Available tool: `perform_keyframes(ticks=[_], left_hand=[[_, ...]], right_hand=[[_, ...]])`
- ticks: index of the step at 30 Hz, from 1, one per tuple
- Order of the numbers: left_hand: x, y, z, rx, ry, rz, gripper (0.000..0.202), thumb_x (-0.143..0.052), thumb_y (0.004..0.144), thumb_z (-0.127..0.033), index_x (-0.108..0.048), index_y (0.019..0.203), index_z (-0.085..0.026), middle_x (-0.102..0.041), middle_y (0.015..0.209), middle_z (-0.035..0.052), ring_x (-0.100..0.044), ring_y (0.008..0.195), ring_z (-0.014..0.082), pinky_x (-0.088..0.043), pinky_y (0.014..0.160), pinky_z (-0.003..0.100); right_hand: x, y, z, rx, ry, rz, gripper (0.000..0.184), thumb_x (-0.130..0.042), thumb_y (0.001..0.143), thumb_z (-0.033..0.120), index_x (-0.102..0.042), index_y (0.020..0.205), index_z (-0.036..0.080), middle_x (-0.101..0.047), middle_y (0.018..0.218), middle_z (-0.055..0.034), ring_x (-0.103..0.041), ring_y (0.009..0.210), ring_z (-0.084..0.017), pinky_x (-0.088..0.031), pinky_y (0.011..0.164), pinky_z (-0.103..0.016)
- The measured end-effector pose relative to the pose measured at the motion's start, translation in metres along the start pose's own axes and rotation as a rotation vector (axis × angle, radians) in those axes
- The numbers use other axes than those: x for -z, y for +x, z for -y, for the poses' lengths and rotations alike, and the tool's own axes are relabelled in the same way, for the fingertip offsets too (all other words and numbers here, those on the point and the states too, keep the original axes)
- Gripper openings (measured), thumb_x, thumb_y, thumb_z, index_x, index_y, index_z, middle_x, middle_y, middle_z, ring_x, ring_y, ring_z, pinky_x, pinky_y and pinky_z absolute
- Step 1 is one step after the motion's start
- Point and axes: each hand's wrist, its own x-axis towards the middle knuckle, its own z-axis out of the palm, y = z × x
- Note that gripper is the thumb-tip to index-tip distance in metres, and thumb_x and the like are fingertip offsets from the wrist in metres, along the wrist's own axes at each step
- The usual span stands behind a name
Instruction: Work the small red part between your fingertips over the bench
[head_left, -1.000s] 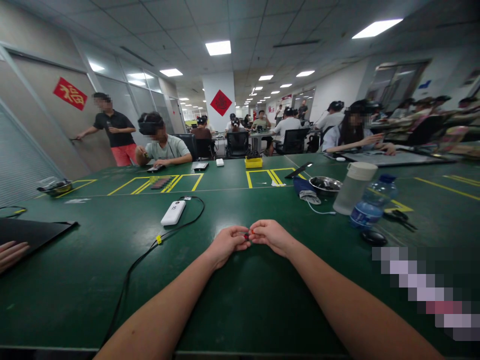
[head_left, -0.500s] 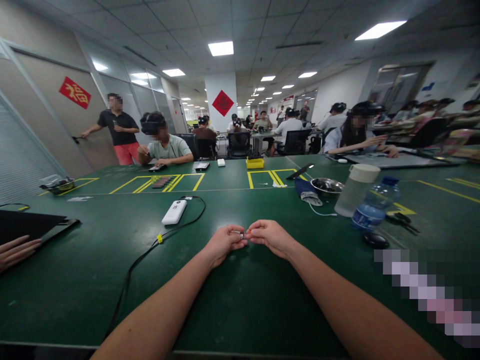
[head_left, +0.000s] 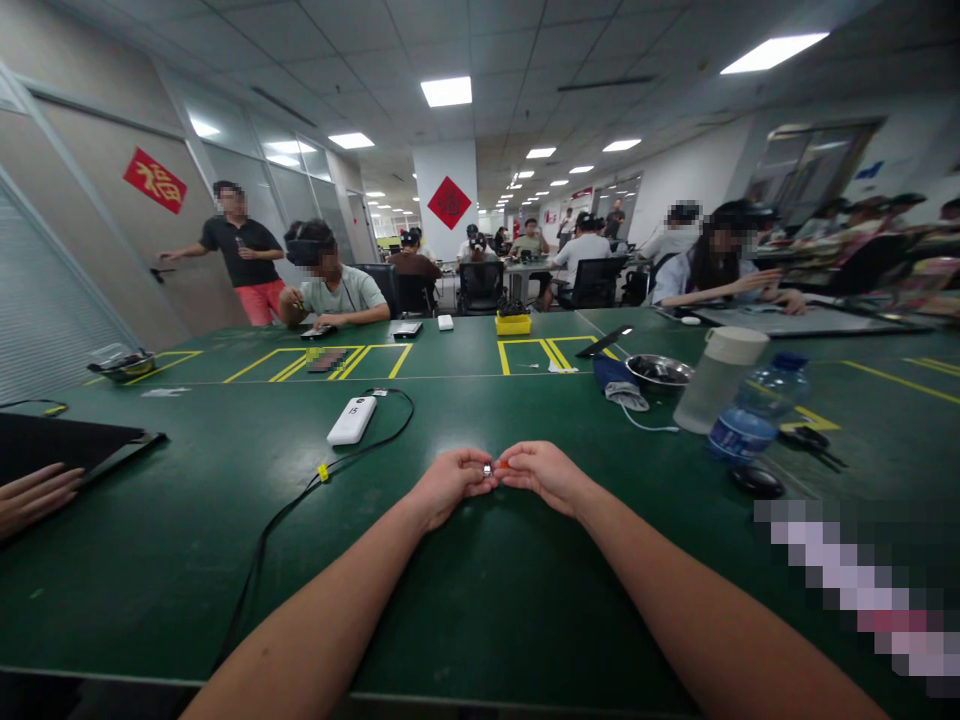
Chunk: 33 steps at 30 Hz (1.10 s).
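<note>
My left hand (head_left: 450, 483) and my right hand (head_left: 541, 472) rest on the green table (head_left: 187, 520), fingertips meeting at the middle. Between them they pinch a tiny object (head_left: 493, 467) with a silvery part on the left and an orange-red part on the right. It is too small to name. Both hands have their fingers curled in a pinch.
A white power bank (head_left: 351, 420) with a black cable (head_left: 285, 515) lies ahead left. At right stand a frosted jug (head_left: 716, 380), a water bottle (head_left: 754, 418) and a metal bowl (head_left: 658, 371). Another person's hand (head_left: 34, 495) lies by a black tablet (head_left: 67, 445). Several people sit farther back.
My hands stay pinched together at the same spot. The small object has turned slightly between the fingertips. The view shifted a little to the left.
</note>
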Motion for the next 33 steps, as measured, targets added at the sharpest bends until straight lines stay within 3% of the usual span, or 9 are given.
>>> perform_keyframes(ticks=[8, 25, 33], left_hand=[[-0.0094, -0.0008, 0.0022, -0.007, 0.039, 0.019, 0.025, -0.061, 0.074, -0.004, -0.058, 0.098, -0.010, -0.067, 0.096, 0.0148, -0.068, 0.079, 0.0157, -0.054, 0.073, 0.024], [-0.0068, -0.0014, -0.0043, 0.043, -0.052, -0.012, 0.024, -0.052, 0.075, 0.000, -0.057, 0.098, -0.008, -0.068, 0.087, 0.0158, -0.067, 0.068, 0.0140, -0.054, 0.066, 0.023], [-0.0043, -0.0028, -0.0033, -0.021, 0.000, -0.001, 0.026, -0.065, 0.072, -0.005, -0.060, 0.096, -0.010, -0.066, 0.089, 0.0118, -0.066, 0.074, 0.0140, -0.054, 0.074, 0.025]], right_hand=[[0.0018, -0.0039, 0.0059, -0.004, -0.040, -0.059, 0.012, -0.056, 0.072, 0.004, -0.061, 0.080, 0.010, -0.070, 0.080, -0.0138, -0.069, 0.072, -0.017, -0.056, 0.070, -0.026], [-0.0021, -0.0068, 0.0057, 0.053, -0.042, 0.026, 0.014, -0.069, 0.069, 0.013, -0.061, 0.080, 0.012, -0.070, 0.080, -0.0112, -0.069, 0.077, -0.018, -0.055, 0.074, -0.027], [-0.0037, -0.0075, 0.0069, 0.056, -0.056, 0.013, 0.014, -0.069, 0.068, 0.011, -0.061, 0.080, 0.011, -0.069, 0.085, -0.0106, -0.068, 0.074, -0.016, -0.055, 0.074, -0.027]])
